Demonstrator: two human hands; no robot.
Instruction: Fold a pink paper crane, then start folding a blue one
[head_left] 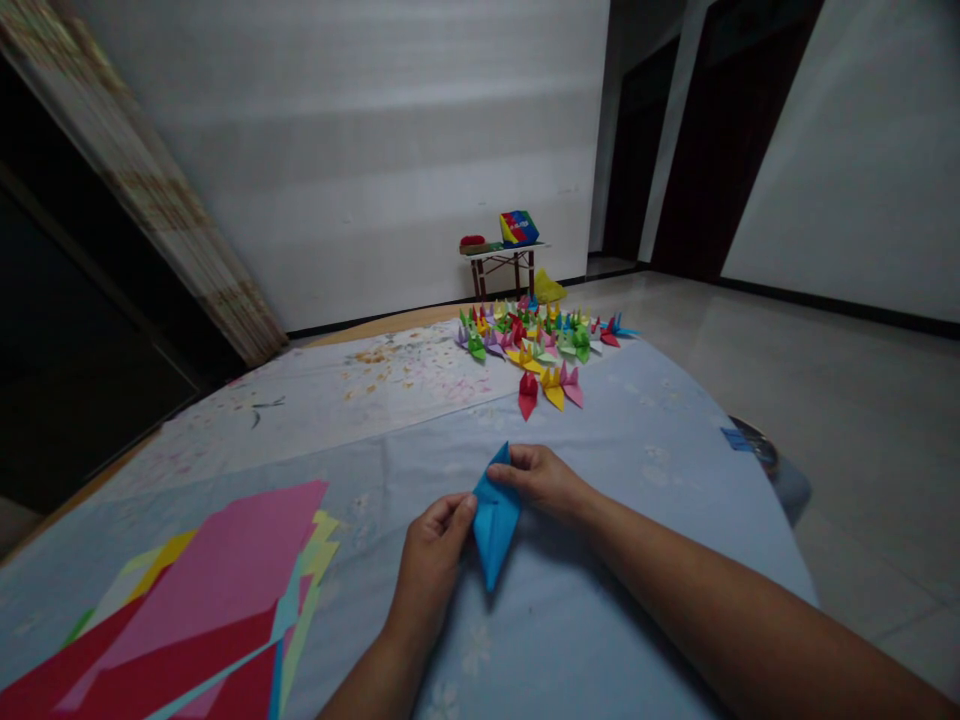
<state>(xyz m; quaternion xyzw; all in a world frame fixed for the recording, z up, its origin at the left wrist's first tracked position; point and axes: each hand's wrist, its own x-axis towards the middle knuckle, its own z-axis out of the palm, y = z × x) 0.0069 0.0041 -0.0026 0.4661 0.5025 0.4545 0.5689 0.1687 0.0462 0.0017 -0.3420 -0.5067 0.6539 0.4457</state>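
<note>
A blue sheet of origami paper (495, 522), folded into a long diamond, is held over the tablecloth with one tip towards me. My left hand (433, 545) pinches its left corner between thumb and fingers. Higher up on the right, my right hand (541, 478) grips the diamond near its far tip, thumb on top. A short dark line, perhaps a slit or crease, crosses the middle of the paper. The fingers beneath the paper are hidden.
Loose coloured paper sheets (225, 570) lie at the left. Beyond my hands stand a red folded paper piece (528, 396), yellow and pink ones, and a cluster of several more (559, 335). A small table (504, 252) with a colourful box (519, 228) stands by the wall.
</note>
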